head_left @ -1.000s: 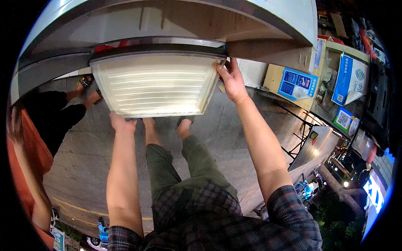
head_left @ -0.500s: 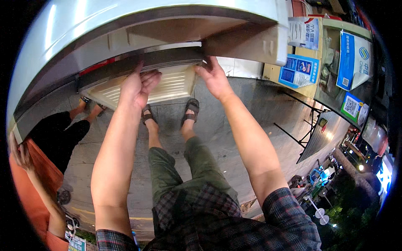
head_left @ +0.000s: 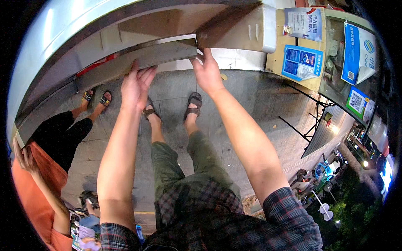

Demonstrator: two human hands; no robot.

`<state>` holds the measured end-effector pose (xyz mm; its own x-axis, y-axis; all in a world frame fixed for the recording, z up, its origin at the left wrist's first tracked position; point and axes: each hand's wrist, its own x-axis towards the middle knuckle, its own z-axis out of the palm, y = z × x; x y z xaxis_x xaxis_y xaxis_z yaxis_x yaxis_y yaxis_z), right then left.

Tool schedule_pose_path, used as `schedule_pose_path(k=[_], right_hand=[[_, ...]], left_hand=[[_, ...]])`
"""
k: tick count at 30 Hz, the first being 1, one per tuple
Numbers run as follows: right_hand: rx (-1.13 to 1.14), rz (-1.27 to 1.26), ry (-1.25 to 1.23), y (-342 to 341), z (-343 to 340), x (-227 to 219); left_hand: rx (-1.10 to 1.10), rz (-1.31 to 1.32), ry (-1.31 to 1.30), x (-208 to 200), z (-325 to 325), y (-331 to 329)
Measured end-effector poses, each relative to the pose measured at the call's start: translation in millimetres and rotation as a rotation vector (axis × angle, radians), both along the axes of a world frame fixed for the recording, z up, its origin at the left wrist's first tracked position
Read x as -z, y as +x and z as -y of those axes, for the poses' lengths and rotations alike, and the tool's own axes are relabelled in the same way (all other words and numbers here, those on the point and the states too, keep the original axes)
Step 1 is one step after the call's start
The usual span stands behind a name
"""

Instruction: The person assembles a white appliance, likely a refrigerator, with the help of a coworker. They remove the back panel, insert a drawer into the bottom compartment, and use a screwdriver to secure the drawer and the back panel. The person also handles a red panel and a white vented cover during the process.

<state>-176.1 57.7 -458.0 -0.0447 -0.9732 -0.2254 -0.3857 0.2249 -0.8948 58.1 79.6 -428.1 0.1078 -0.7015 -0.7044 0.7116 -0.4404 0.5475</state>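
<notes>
We see the grey panel (head_left: 167, 53) almost edge-on, lying along the open underside of a big white casing (head_left: 228, 31), with its right end beside the inner right wall. Our left hand (head_left: 135, 90) is palm up under the panel's lower edge, fingers parted and stretched out, the tips of some against that edge rather than closed around it. Our right hand (head_left: 208, 73) is at the panel's right end, thumb and fingers apart where we can see them; its fingertips are partly hidden, so we cannot tell whether they clamp the panel. Something red (head_left: 98, 65) shows behind the panel toward the left. At the casing's left corner, another person (head_left: 39, 180) in an orange top reaches up to touch it. Below, we have sandals (head_left: 193, 104) on our feet, on grey pavement (head_left: 238, 108). Beyond the casing's right edge are a pale yellow board (head_left: 273, 62) and a blue-and-white sheet (head_left: 301, 62) fixed to it.
</notes>
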Motion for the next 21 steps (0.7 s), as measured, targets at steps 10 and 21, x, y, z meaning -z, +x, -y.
schedule_pose_path(k=[10, 21], right_hand=[[-0.032, -0.17, 0.047, 2.9, 1.8, -12.8], [-0.055, -0.183, 0.145, 2.6, 2.4, -12.5]], left_hand=[[-0.057, 0.077, 0.02, -2.3, -0.2, -13.6], [0.027, 0.013, -0.046, 6.1, -10.4, -12.0]])
